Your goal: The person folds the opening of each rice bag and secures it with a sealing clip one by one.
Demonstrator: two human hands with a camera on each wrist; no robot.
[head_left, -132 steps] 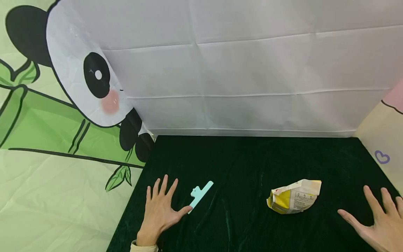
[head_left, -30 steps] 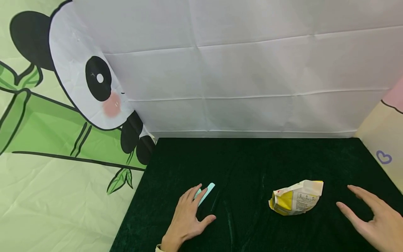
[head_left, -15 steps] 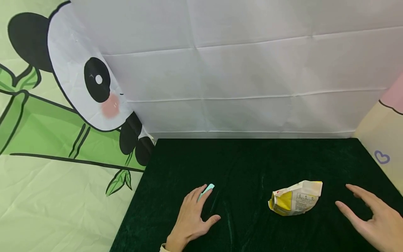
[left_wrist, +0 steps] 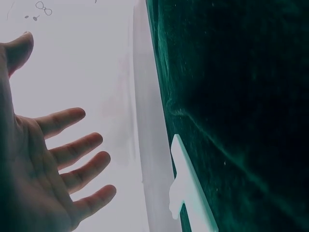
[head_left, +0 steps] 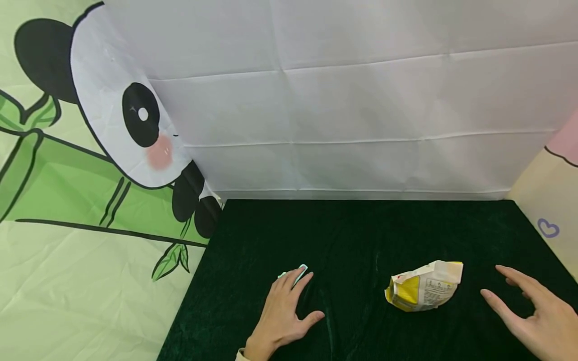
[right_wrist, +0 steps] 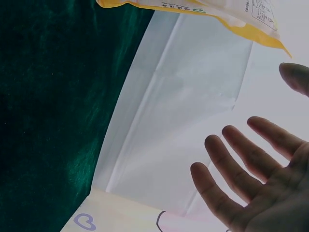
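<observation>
My left hand (head_left: pixel 282 316) hovers over a pale teal bag clip (head_left: pixel 304 268), and in the head view it hides most of that clip. The left wrist view shows the clip (left_wrist: pixel 193 191) on the cloth, apart from the spread fingers, with a small shaped bump on its side. Off to the right, my right hand (head_left: pixel 535 303) is held with thumb and fingers apart, nothing between them. To the left of it lies a crumpled yellow and white snack bag (head_left: pixel 424 287). The bag's yellow edge (right_wrist: pixel 251 35) shows at the top of the right wrist view.
A dark green cloth (head_left: pixel 352 235) covers the table. Behind it hangs a white sheet (head_left: pixel 352 115) with fold lines. A panda-print sheet (head_left: pixel 104 115) closes off the left side, and a cream and pink sheet (head_left: pixel 553 200) the right.
From beside the clip, my left hand has moved right and over it, still drifting slightly right lately. Earlier my right hand turned and came a little nearer the bag. Clip and bag stay put.
</observation>
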